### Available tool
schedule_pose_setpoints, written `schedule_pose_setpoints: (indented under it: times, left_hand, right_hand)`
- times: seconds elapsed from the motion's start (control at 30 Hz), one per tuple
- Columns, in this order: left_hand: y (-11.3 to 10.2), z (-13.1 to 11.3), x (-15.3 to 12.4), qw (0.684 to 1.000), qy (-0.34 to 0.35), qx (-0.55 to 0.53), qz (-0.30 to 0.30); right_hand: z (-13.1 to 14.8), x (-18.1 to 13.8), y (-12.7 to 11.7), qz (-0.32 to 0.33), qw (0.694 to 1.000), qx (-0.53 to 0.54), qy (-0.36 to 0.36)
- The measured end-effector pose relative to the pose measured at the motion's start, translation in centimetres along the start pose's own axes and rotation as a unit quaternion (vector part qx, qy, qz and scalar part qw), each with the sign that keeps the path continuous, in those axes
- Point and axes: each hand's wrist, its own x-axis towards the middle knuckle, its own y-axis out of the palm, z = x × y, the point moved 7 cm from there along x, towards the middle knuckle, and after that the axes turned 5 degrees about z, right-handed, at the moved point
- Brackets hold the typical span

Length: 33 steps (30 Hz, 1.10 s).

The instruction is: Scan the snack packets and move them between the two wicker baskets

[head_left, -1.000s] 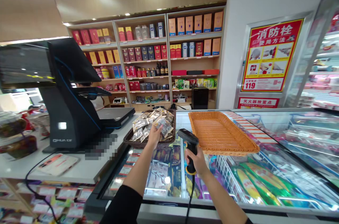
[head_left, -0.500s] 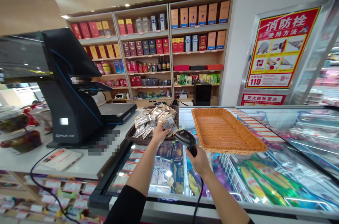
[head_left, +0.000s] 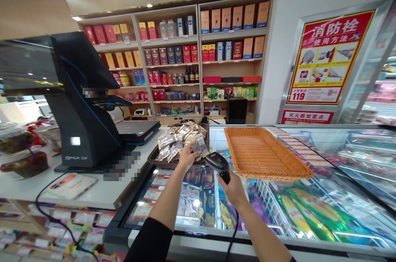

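My left hand is closed on a small foil packet, its printed side turned toward me, at the right side of a dark woven basket. Several similar packets fill that basket. In my right hand is a black barcode scanner, gripped by its handle. The scanner's head points left toward the held packet, with a small gap between them. A cable runs down from the scanner's handle past the freezer's front edge.
An orange wicker tray lies on the glass-topped freezer to the right. On the left counter stand a black checkout terminal and a phone. Shelves of boxed goods line the back wall.
Both hands, the packet and the scanner hold nearly the same positions. The view has shifted very slightly.
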Motion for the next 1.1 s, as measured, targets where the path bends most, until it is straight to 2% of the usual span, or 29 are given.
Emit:
schedule_pose_setpoints:
  times: [0.1,0.17,0.23,0.3,0.4,0.47,0.53,0.6,0.67,0.73,0.83,0.93,1.03,1.1]
  left_hand:
    - [-0.2,-0.4,-0.2,1.0,0.022,0.0,0.002]
    - [-0.4,-1.4,-0.5,0.999,0.042,0.026,-0.01]
    - [-0.2,-3.3,-0.6,0.993,0.071,0.09,-0.035]
    - [1.2,-5.9,-0.5,0.98,0.114,0.153,-0.056]
    - [6.6,-9.0,0.3,0.978,0.146,0.149,-0.025]
    - [11.7,-9.2,1.1,0.988,0.102,0.112,0.034]
    - [16.6,-8.0,1.7,0.99,0.052,0.099,0.082]
    - [20.4,-6.2,1.9,0.986,0.017,0.118,0.117]
    - [22.8,-4.2,2.0,0.976,0.001,0.16,0.145]
    - [24.1,-2.6,2.2,0.959,-0.002,0.227,0.171]
    - [24.0,-2.1,2.6,0.925,0.022,0.348,0.151]
    - [22.4,-3.8,2.6,0.913,0.082,0.389,0.093]
    - [19.2,-6.2,1.9,0.913,0.144,0.375,0.066]
    - [15.5,-7.7,1.2,0.91,0.172,0.375,0.034]
  right_hand:
    - [-0.7,-0.1,0.1,-0.003,0.998,0.057,0.021]
    - [-1.1,-0.3,-0.4,-0.009,0.986,0.165,0.036]
    - [-1.4,-0.4,-2.0,-0.04,0.946,0.318,0.037]
    - [-1.9,-0.5,-4.5,-0.092,0.884,0.457,0.035]
    - [-3.5,-0.5,-8.4,-0.152,0.805,0.57,0.059]
    - [-4.7,-0.6,-10.5,-0.17,0.78,0.597,0.079]
    - [-6.1,-0.8,-11.8,-0.176,0.77,0.605,0.1]
    - [-7.3,-1.1,-12.3,-0.182,0.773,0.596,0.116]
    - [-8.3,-1.5,-12.3,-0.188,0.77,0.595,0.132]
    - [-8.8,-1.6,-11.9,-0.194,0.771,0.59,0.142]
    - [-9.1,-1.2,-11.3,-0.212,0.773,0.582,0.133]
    - [-9.3,-0.3,-10.8,-0.209,0.776,0.579,0.135]
    - [-9.5,0.6,-10.6,-0.206,0.783,0.565,0.156]
    - [-9.1,1.0,-10.4,-0.218,0.782,0.561,0.165]
